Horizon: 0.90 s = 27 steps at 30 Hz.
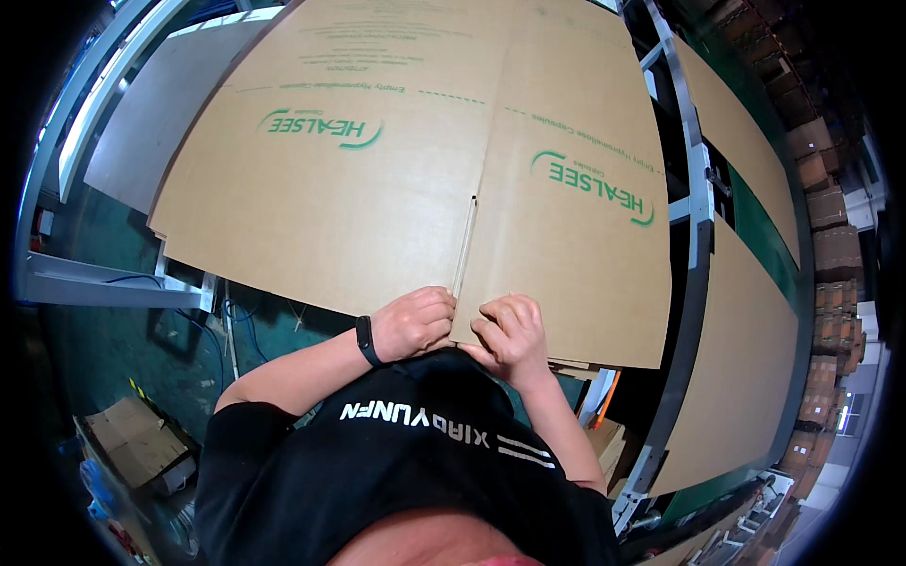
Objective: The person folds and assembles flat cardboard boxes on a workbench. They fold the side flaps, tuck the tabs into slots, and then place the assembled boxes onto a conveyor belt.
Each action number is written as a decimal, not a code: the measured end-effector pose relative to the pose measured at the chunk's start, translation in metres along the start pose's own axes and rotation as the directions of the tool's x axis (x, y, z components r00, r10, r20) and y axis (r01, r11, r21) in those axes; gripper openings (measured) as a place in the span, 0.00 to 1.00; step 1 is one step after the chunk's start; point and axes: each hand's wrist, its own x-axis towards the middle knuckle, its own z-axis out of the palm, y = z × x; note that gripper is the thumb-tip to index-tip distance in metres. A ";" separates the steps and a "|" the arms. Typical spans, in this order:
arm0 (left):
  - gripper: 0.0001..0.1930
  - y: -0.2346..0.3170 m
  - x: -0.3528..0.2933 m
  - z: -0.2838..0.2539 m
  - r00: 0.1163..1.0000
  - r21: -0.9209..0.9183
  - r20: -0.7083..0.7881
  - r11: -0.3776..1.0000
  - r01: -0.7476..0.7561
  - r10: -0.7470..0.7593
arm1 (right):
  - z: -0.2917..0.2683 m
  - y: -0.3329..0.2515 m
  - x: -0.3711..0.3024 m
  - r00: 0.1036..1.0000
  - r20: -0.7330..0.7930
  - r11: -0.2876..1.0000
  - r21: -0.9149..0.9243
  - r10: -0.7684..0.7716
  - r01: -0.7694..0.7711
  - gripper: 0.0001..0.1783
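Against the person's chest, a flat brown cardboard sheet [396,179] with green printed marks lies tilted away, its near edge gripped on either side of a slot [465,247]. Left hand [412,324] and right hand [510,337] curl closed fingers [434,307] on that edge. Stacked brown boxes [830,255] line the far right, well apart.

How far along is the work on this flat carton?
Early. Done: the flattened cardboard carton is lifted in front of the person. In hand: left hand and right hand grip its near edge either side of the flap slit. Left: it is still flat, no flaps folded.
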 end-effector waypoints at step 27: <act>0.22 0.014 0.008 -0.026 0.977 0.041 0.120 0.984 0.173 -0.177 | -0.123 0.162 -0.141 0.151 0.080 0.052 0.699 0.985 -0.713 0.18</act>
